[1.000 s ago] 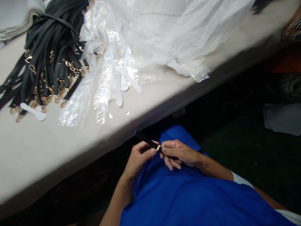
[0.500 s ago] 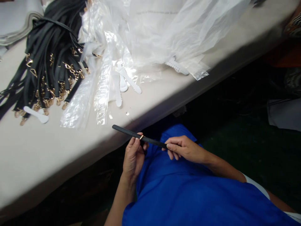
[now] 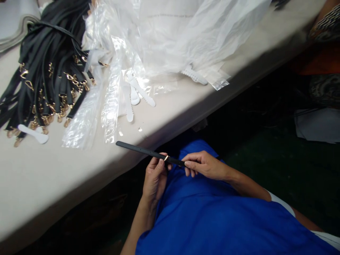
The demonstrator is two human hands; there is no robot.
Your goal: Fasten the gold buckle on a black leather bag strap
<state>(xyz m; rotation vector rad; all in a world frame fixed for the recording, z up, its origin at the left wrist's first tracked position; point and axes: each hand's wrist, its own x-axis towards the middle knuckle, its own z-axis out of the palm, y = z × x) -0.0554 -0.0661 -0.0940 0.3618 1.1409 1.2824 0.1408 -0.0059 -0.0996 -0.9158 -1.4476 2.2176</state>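
Left hand [image 3: 155, 177] pinches strap [image 3: 140, 151] at gold loop [image 3: 166, 158]; right hand [image 3: 205, 165] fingers grip strap's other end. Keep strap flat, loop square, feed straight over worktop [image 3: 53, 177] edge.

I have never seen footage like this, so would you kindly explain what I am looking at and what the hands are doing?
There is no machine here: a camera worn on a person's head looks forward and down at their own two bare hands, above a lap covered in blue cloth. The left hand and the right hand both grip one thin black strap with a small gold ring on it; its free end sticks out over the table edge. On the pale table lie a heap of black straps with gold clasps, clear plastic sleeves, white plastic strips and a big crumpled plastic bag.
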